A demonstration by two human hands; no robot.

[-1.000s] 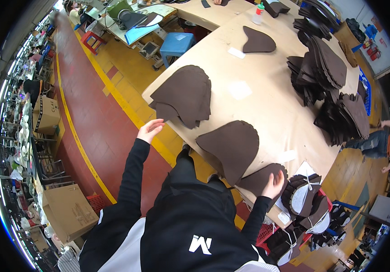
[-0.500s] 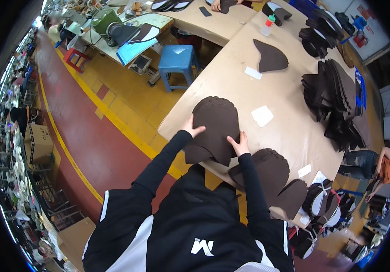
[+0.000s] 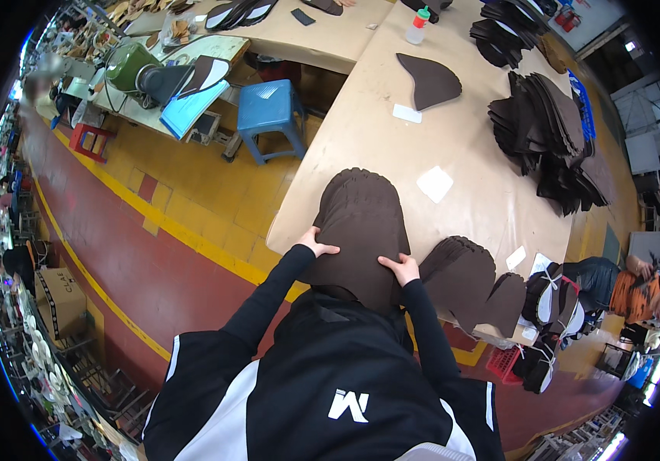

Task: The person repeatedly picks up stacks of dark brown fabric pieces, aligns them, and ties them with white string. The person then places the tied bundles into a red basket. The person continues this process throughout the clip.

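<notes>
A thick stack of dark brown, round-ended sheet pieces (image 3: pixel 360 211) lies at the near left edge of the table, its near end against my body. My left hand (image 3: pixel 317 243) grips its left side, thumb on top and fingers hidden underneath. On the right side my right hand (image 3: pixel 402 269) holds it the same way. Just right of that hand sits a second fanned stack of brown pieces (image 3: pixel 460 276), with a smaller brown stack (image 3: pixel 506 301) beside it.
The paper-covered table (image 3: pixel 376 146) carries a single brown piece (image 3: pixel 431 83), a white card (image 3: pixel 435 184), a red-topped bottle (image 3: pixel 417 27) and piled dark pieces (image 3: pixel 537 127) at right. A blue stool (image 3: pixel 270 111) stands left; a person in orange (image 3: pixel 637 292) is at right.
The stack has come nearer to my body, with both hands still gripping its sides. Its near flaps, spread apart before, now lie together. The view has shifted somewhat.
</notes>
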